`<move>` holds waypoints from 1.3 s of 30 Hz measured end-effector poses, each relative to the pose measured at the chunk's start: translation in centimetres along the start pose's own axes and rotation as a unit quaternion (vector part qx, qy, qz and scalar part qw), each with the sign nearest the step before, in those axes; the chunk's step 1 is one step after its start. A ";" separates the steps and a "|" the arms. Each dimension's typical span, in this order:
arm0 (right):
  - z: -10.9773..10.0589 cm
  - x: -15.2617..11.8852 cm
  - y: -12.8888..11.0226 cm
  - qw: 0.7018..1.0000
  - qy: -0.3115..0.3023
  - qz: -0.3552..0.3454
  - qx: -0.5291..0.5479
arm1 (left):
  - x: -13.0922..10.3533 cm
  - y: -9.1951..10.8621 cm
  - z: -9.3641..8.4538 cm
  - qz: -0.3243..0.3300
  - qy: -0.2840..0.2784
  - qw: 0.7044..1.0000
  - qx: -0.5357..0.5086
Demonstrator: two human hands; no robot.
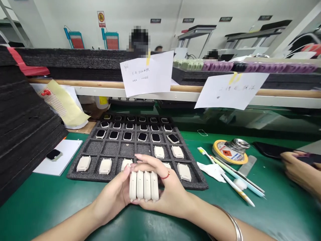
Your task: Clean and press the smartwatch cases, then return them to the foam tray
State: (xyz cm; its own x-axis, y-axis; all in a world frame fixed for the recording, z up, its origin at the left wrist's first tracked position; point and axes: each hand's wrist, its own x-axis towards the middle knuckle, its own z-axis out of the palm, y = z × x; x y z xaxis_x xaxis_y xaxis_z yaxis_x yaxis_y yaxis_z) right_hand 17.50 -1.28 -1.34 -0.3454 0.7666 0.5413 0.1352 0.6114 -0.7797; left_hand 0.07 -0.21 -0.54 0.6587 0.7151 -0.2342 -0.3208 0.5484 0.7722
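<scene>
Hands press together around four cream watch cases (143,185) stood on edge: left hand (114,197) against their side, right hand (167,190) cupping from behind. Just beyond lies the grey foam tray (200,183). Paper notes (147,73) above carry handwriting too faint to read.

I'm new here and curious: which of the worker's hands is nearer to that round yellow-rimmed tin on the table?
Right. The right hand lies left of and nearer the camera than the tin; the left hand is farther left again.
</scene>
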 end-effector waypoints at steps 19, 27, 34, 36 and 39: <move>-0.3 -0.5 0.6 1.000 -0.008 0.008 0.023 | 0.3 -0.2 0.6 0.022 0.033 0.999 -0.028; -0.2 -0.6 0.9 1.000 -0.006 0.022 0.009 | 0.5 -0.5 0.4 0.020 0.042 0.998 -0.042; -0.2 -0.6 0.9 1.000 -0.004 0.015 0.008 | 0.5 -0.5 0.3 0.020 0.039 0.999 -0.033; -0.1 -0.6 0.8 1.000 -0.006 0.017 0.001 | 0.5 -0.4 0.1 0.014 0.033 0.999 -0.022; 0.1 -0.8 0.8 1.000 -0.013 0.017 -0.009 | 0.6 -0.5 -0.2 0.032 0.020 0.997 0.066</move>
State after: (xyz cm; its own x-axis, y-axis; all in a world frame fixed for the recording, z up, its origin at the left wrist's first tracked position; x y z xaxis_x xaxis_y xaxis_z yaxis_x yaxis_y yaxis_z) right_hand 17.76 -1.43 -2.41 -0.3635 0.7820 0.5063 0.1631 0.5885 -0.7919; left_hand 0.51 0.02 -1.18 0.6104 0.7657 -0.2028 -0.2679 0.4405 0.8568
